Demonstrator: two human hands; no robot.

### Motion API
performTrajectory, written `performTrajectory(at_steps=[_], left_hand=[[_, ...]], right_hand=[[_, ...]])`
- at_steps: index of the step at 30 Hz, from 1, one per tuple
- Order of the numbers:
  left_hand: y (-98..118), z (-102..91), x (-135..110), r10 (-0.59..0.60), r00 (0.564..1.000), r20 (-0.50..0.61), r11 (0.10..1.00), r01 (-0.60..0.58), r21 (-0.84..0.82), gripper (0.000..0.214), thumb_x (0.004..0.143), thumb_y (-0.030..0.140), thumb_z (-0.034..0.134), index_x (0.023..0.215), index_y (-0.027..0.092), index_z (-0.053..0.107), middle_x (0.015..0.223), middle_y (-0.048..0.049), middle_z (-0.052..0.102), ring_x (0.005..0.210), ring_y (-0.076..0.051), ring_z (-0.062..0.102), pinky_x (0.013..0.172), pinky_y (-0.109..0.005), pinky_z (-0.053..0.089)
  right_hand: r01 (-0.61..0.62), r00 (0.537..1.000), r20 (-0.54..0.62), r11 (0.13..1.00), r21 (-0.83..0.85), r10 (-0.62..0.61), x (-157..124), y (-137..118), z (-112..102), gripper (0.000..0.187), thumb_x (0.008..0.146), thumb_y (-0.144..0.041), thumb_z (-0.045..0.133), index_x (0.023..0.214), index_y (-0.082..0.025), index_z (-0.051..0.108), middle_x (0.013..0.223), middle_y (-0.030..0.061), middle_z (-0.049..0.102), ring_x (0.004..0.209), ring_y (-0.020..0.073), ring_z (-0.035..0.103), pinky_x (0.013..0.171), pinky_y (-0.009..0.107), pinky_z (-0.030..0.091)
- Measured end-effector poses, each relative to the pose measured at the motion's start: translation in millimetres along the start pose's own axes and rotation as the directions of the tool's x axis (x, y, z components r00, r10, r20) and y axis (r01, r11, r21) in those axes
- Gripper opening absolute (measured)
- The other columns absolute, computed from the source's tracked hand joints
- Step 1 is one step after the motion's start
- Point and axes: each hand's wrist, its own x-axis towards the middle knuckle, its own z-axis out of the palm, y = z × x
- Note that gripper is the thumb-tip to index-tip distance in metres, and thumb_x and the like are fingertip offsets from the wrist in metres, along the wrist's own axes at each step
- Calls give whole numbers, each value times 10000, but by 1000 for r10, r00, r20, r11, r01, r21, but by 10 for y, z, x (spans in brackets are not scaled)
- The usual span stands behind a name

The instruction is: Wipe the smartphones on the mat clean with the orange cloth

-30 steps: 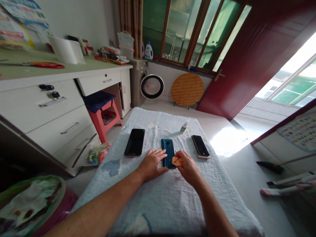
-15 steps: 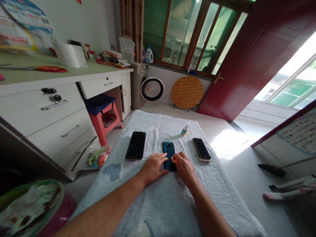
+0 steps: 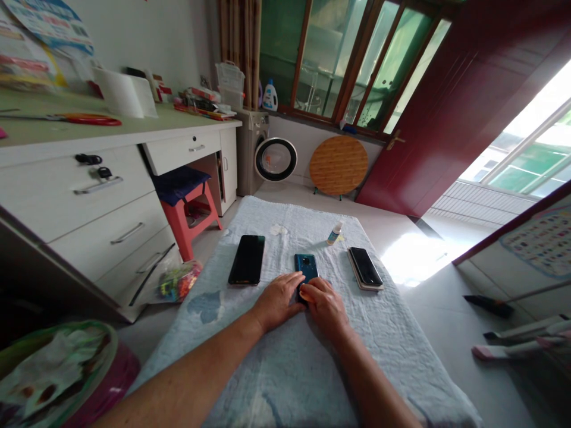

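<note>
Small tiled room: white desk with drawers [image 3: 111,202] on the left, washing machine [image 3: 267,156] and a round wooden board [image 3: 338,165] against the far wall, red door [image 3: 455,101] on the right. In the middle stands a low worktop [image 3: 312,368] covered with a pale blue cloth.

Three phones lie in a row on the cloth. The black phone [image 3: 247,260] is at left and the blue phone [image 3: 306,266] in the centre. A dark phone [image 3: 364,268] lies at right (on a lighter case or backing; cannot tell which). A small bottle [image 3: 333,233] stands behind, between the centre and right phones. A white scrap [image 3: 279,229] lies further back.

Both hands are on the near end of the blue phone, only its far half showing. The left hand [image 3: 279,300] lies flat and spread, palm down, fingers over the phone's near left edge. The right hand [image 3: 323,306] is curled narrow, fingertips pinched on an orange scrap [image 3: 304,293] and pressing it onto the phone. Only a sliver of the scrap shows. The two hands touch or nearly touch at the fingertips.
</note>
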Motion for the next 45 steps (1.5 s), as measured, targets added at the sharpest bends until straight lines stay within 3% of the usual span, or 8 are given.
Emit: performTrajectory(at_steps=[4,23,45], left_hand=[[0,-3,3,6,1000,9,1000,-6,21,629,775,388,710,1324,158,507,1397,-133,512,1315,-284,440,1128,-443,312],[-13,2,0,11,1000,6,997,-11,74,602,781,436,715,1290,164,543,1404,-137,504,1307,-283,454,1113,-443,331],[16,-30,0,-10,1000,21,998,8,57,588,775,419,721,1278,164,557,1416,-137,491,1321,-287,434,1122,-450,316]], right_hand=[[35,999,-5,998,43,-35,-13,8,6,190,906,-183,504,934,-225,687,899,39,616,868,166,536,801,265,410],[-170,983,-56,979,109,177,-37,203,-47,202,857,-175,486,938,-240,659,883,10,576,807,137,556,734,217,404],[-151,985,-61,981,124,159,-23,237,-30,196,838,-155,480,902,-227,650,874,13,560,775,131,562,722,216,418]])
